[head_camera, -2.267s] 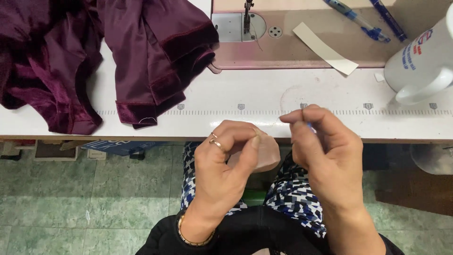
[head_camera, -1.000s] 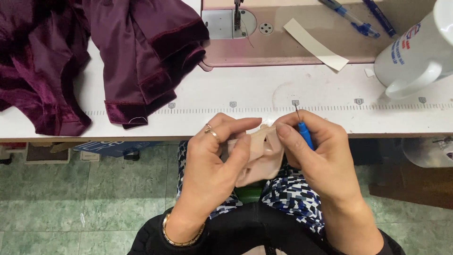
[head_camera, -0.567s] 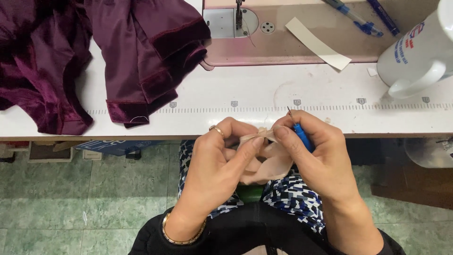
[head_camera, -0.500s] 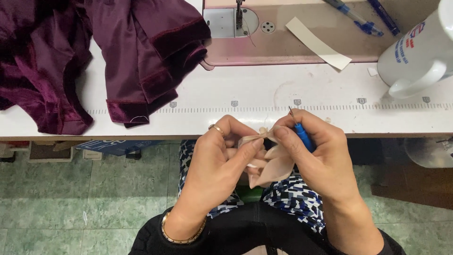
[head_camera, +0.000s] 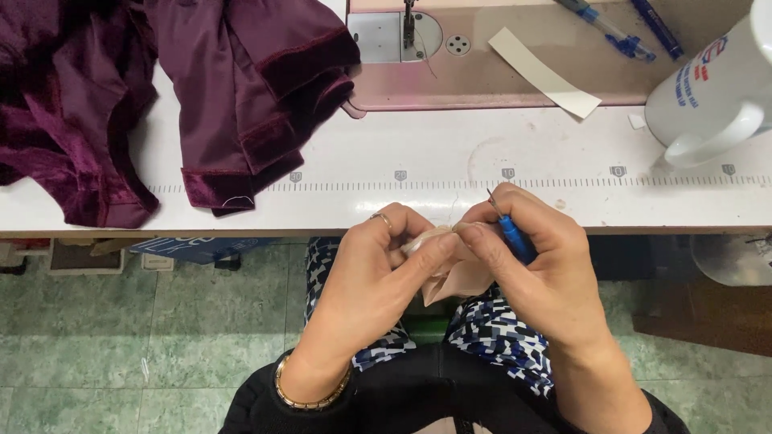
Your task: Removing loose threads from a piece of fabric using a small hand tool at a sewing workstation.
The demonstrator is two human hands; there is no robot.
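White sewing table (head_camera: 482, 201) with printed ruler along its near edge, burgundy velvet garment (head_camera: 201, 88) far left, mug (head_camera: 708, 96) far right. Near edge, above lap: left hand (head_camera: 378, 273) pinching beige fabric scrap (head_camera: 454, 273) — right hand (head_camera: 539, 265) closed round blue-handled seam ripper (head_camera: 508, 231). Possible slip of point into thumb or cloth — grip very tight.

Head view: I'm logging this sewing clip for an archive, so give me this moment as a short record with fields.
setting: white work table with a printed ruler strip, sewing machine bed behind
left hand: pinches a small beige fabric piece
right hand: holds a blue-handled tool, tip up, at the fabric
on table: maroon velvet garment at left, white mug at right
on machine bed: pale paper strip, blue pens
worn: ring and gold bracelet on the left hand
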